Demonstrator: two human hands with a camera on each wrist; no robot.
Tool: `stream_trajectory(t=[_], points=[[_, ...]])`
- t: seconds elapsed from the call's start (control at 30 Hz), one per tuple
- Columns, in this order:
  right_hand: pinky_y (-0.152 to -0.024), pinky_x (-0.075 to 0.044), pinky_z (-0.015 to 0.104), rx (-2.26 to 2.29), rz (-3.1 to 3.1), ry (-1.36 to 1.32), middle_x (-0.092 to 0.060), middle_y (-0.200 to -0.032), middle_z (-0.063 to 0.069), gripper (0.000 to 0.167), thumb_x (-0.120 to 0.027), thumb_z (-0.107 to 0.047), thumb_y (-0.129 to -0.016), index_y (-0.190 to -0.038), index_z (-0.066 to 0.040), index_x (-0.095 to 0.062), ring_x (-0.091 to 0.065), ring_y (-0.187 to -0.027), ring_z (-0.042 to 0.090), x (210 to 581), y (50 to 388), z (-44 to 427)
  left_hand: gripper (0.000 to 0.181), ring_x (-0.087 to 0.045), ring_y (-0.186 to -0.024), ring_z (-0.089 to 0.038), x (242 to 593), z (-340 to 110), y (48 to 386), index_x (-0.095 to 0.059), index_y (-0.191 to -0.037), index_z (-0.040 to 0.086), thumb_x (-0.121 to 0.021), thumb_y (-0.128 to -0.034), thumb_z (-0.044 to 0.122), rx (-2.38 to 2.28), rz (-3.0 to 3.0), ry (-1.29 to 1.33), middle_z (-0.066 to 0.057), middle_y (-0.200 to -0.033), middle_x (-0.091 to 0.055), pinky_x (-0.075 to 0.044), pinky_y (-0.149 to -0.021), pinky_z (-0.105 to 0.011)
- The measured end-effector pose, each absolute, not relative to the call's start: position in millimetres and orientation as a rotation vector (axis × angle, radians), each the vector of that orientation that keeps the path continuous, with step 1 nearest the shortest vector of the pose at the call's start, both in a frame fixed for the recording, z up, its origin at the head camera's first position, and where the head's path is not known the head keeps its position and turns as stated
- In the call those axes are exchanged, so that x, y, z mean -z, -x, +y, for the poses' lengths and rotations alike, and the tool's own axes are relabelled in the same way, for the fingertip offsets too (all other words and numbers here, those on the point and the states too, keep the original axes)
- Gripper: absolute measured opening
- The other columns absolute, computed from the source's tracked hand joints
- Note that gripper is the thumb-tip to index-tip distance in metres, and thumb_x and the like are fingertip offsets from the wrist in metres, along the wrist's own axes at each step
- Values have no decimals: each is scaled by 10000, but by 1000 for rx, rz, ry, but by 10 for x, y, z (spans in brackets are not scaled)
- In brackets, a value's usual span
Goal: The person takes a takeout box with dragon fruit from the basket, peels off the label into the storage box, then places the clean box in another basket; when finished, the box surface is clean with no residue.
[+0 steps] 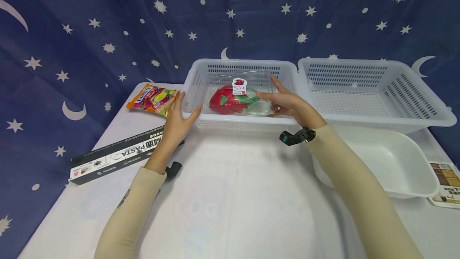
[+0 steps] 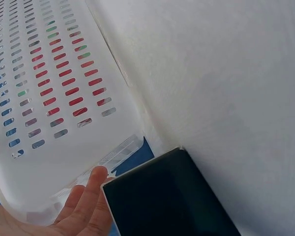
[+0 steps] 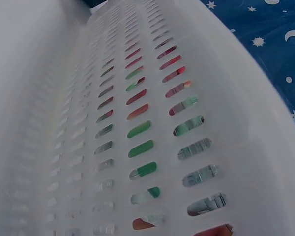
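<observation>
A clear plastic box (image 1: 238, 101) with a red and green item and a white label lies in the left white perforated basket (image 1: 244, 121). My right hand (image 1: 292, 105) grips the box's right end, thumb on top, inside the basket. At the basket's front left corner, my left hand (image 1: 176, 125) holds the rim, thumb over it and fingers outside. In the left wrist view, the left hand's fingers (image 2: 88, 209) lie against the basket's end wall (image 2: 108, 142). Red and green show through the basket's slots (image 3: 137, 129) in the right wrist view; most of the right hand is hidden there.
A second perforated basket (image 1: 381, 121) stands right of the first, with a solid white tub (image 1: 377, 163) in front. A flat package (image 1: 447, 183) lies far right. At left are a colourful candy bag (image 1: 154, 98) and a long black-and-white pasta box (image 1: 118, 157). A starry curtain hangs behind.
</observation>
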State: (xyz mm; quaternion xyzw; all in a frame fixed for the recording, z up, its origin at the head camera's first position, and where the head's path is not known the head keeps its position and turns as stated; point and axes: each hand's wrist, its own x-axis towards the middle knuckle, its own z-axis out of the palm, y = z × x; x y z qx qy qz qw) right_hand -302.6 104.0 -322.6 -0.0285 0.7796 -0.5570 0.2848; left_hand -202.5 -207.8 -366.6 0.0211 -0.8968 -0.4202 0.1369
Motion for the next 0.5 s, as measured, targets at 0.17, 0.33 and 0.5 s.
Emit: stream_trajectory(t=[0.17,0.33,0.5], points=[[-825,-526,371,1516,2083,61,-394,-1027,64,977,-664,-399,-916,-1525,-464,97,-356,-568,146,3220,2995,1084,792,-291,-1418,-384,3662,-2069,2026,-234,-1542,95,-594,-934,454,1212,-2601,-55,-185,-1578,-242,-278,-1112,-603],[-884,-532,415,1541,2088,39,-399,-1129,101,980,-686,-433,-890,-1527,-476,58,-404,-594,149,3217,2967,1103,787,-274,-1427,-383,3662,-2074,2028,-233,-1542,97,-590,-935,448,1201,-2603,-59,-187,-1583,-231,-263,-1119,-603],[-753,-548,359,1623,1986,-3,-295,-1459,180,925,-623,-339,-957,-1526,-466,94,-377,-538,115,3213,2982,1056,796,-284,-1422,-383,3666,-2085,2024,-238,-1542,100,-589,-930,468,1204,-2602,-60,-186,-1579,-239,-269,-1117,-600]])
